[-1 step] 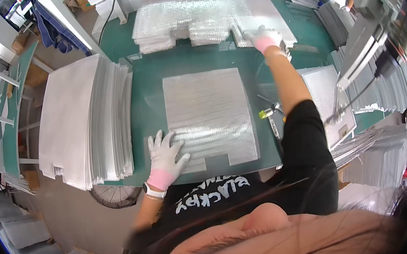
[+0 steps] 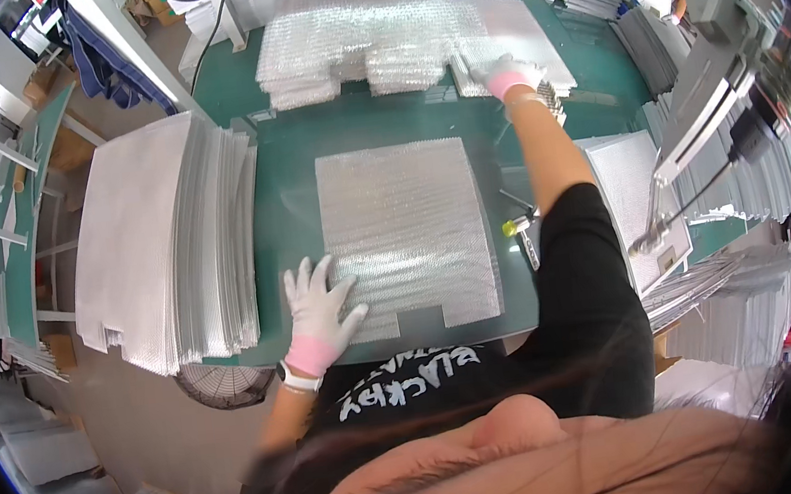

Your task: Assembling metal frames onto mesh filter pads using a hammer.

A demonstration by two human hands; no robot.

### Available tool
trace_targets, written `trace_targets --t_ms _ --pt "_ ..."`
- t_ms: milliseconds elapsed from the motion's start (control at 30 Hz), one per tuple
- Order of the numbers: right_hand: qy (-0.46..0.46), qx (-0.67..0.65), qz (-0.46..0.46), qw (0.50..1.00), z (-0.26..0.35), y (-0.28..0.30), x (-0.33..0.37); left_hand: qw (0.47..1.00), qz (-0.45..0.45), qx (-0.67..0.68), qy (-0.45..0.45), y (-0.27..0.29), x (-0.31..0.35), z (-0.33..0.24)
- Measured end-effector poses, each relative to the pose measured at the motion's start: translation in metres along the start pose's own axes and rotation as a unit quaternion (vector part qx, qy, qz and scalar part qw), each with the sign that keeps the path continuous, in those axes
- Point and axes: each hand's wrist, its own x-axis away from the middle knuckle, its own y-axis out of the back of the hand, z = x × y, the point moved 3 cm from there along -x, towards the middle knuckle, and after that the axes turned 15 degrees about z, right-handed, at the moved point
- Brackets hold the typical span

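A silvery bubble-foil sheet (image 2: 401,212) with a notch in its near edge lies flat on the green table (image 2: 283,162) in front of me. My left hand (image 2: 317,307), in a white glove with a pink cuff, rests at the sheet's lower left edge, fingers spread. Across the table, my gloved right hand (image 2: 508,74) reaches to the right front corner of a stack of bubble-foil sheets (image 2: 371,30). Its fingers are blurred against the silver material, so their grip does not show clearly.
A tall pile of silvery panels (image 2: 136,242) stands at the left. Right of the sheet lie a small tool with a yellow-green end (image 2: 512,228) and a metal arm-like fixture (image 2: 694,125). More stacked sheets (image 2: 749,177) line the right side. A round fan (image 2: 226,383) sits below the table edge.
My right hand has shifted slightly left and nearer along the stack's corner. My left hand stays at the sheet's edge. The view has moved slightly.
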Motion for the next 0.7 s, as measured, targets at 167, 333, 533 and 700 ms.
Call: trace_targets --t_ms 167,333,533,700 --pt "-0.009 -0.020 0.039 0.999 0.010 0.053 -0.023 0.985 -0.155 0.061 0.038 0.008 0.039 0.008" --pt "0.025 -0.087 0.043 0.995 -0.011 0.039 -0.034 0.985 -0.156 0.072 0.033 0.004 0.042 0.015" --pt "0.040 -0.070 0.046 0.996 -0.036 0.023 -0.040 0.985 -0.163 0.050 0.009 0.013 0.044 -0.002" --pt "0.086 0.007 0.129 0.988 -0.055 -0.019 -0.080 0.988 -0.138 0.074 0.007 0.007 0.044 -0.011"
